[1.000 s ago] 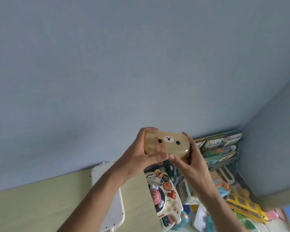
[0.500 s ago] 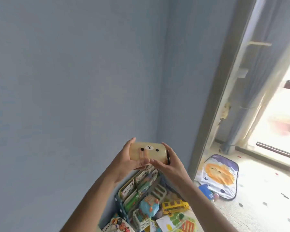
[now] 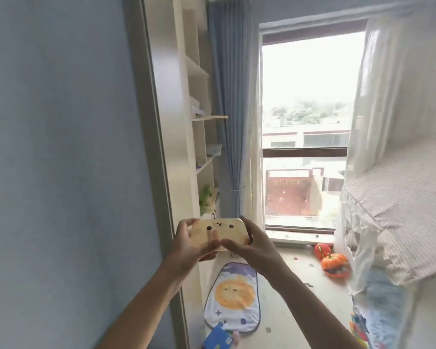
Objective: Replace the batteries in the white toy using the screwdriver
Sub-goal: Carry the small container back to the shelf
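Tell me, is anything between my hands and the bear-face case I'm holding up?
Nothing visible. The left hand grips the left end of the bear-face case, the right hand grips its right end, and both sets of fingers lie directly on its surface, in mid-air before the window.

Pale tan toy (image 3: 219, 234) with black dot eyes and a small black nose mark; blue-grey wall (image 3: 61, 147); blue curtain (image 3: 230, 109); white mat (image 3: 233, 298) printed with an orange lion face; orange pumpkin toy (image 3: 336, 264); finely checked grey bedcover (image 3: 400, 205)
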`<state>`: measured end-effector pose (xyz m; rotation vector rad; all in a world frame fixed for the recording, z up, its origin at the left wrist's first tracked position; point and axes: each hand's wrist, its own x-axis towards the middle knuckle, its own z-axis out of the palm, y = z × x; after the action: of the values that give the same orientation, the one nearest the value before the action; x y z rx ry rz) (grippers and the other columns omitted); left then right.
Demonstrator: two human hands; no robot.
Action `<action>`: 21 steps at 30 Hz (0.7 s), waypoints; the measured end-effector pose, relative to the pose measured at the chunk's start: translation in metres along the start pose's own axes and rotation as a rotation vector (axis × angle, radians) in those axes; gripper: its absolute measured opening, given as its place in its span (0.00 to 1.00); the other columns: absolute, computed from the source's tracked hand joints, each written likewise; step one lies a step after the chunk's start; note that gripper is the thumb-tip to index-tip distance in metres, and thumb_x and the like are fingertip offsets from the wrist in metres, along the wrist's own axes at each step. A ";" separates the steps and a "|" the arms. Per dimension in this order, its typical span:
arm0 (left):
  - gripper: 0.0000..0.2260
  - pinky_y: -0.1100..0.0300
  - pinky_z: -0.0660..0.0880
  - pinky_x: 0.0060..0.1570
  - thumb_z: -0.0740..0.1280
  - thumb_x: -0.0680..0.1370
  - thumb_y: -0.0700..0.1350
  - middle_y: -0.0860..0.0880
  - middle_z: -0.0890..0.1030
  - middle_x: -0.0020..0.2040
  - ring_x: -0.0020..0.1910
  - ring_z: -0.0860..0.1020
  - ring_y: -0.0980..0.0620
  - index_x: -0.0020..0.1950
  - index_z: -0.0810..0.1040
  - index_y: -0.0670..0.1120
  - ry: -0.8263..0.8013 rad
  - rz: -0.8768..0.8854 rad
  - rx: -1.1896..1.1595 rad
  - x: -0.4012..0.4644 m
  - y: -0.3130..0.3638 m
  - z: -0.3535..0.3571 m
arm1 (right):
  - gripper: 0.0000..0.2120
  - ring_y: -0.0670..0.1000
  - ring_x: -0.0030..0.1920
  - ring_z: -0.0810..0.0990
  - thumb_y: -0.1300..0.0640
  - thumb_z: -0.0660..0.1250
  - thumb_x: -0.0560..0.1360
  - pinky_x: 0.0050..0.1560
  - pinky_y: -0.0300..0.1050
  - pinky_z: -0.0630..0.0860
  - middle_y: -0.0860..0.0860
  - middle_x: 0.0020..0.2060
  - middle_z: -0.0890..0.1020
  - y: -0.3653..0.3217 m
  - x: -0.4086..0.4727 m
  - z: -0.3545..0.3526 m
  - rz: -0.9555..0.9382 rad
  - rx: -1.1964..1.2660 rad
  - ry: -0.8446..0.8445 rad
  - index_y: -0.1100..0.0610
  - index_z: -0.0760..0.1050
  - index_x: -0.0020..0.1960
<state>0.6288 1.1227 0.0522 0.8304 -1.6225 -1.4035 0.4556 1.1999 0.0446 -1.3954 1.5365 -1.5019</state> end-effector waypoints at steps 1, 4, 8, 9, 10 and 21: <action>0.35 0.56 0.84 0.44 0.82 0.66 0.43 0.44 0.79 0.61 0.53 0.85 0.42 0.67 0.67 0.49 -0.003 0.005 -0.007 0.019 0.000 0.017 | 0.32 0.48 0.54 0.82 0.51 0.78 0.71 0.47 0.35 0.82 0.44 0.52 0.81 0.005 0.012 -0.019 -0.006 -0.009 0.015 0.47 0.67 0.71; 0.35 0.53 0.84 0.48 0.82 0.66 0.44 0.44 0.79 0.62 0.54 0.84 0.42 0.68 0.68 0.49 -0.018 0.021 -0.031 0.084 -0.005 0.076 | 0.31 0.50 0.54 0.83 0.52 0.77 0.71 0.40 0.31 0.80 0.46 0.52 0.82 0.028 0.059 -0.085 -0.005 -0.028 0.054 0.47 0.67 0.70; 0.36 0.54 0.84 0.50 0.81 0.68 0.43 0.46 0.76 0.64 0.56 0.83 0.43 0.72 0.67 0.49 -0.035 0.022 -0.038 0.159 -0.016 0.129 | 0.42 0.50 0.56 0.84 0.50 0.79 0.69 0.50 0.36 0.81 0.50 0.59 0.82 0.062 0.130 -0.145 0.009 -0.065 0.075 0.52 0.63 0.77; 0.37 0.53 0.84 0.51 0.80 0.68 0.44 0.46 0.76 0.64 0.57 0.82 0.44 0.73 0.66 0.49 -0.040 0.031 -0.024 0.179 -0.021 0.138 | 0.43 0.50 0.57 0.83 0.49 0.79 0.69 0.50 0.35 0.80 0.51 0.60 0.82 0.070 0.148 -0.156 0.010 -0.070 0.072 0.52 0.62 0.78; 0.39 0.52 0.83 0.54 0.81 0.67 0.46 0.46 0.76 0.65 0.59 0.82 0.43 0.74 0.65 0.50 -0.045 0.043 -0.003 0.200 -0.026 0.146 | 0.43 0.50 0.57 0.83 0.49 0.79 0.69 0.48 0.33 0.80 0.50 0.60 0.82 0.078 0.167 -0.165 0.004 -0.074 0.073 0.52 0.62 0.78; 0.51 0.44 0.78 0.63 0.80 0.61 0.52 0.48 0.75 0.64 0.64 0.77 0.43 0.80 0.60 0.46 -0.020 0.135 0.081 0.477 -0.072 0.165 | 0.34 0.36 0.45 0.81 0.52 0.77 0.72 0.36 0.27 0.76 0.39 0.50 0.81 0.161 0.441 -0.213 -0.013 -0.125 0.060 0.54 0.68 0.74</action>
<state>0.2652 0.7653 0.0496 0.7398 -1.7270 -1.2629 0.0869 0.8399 0.0501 -1.4447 1.6866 -1.4897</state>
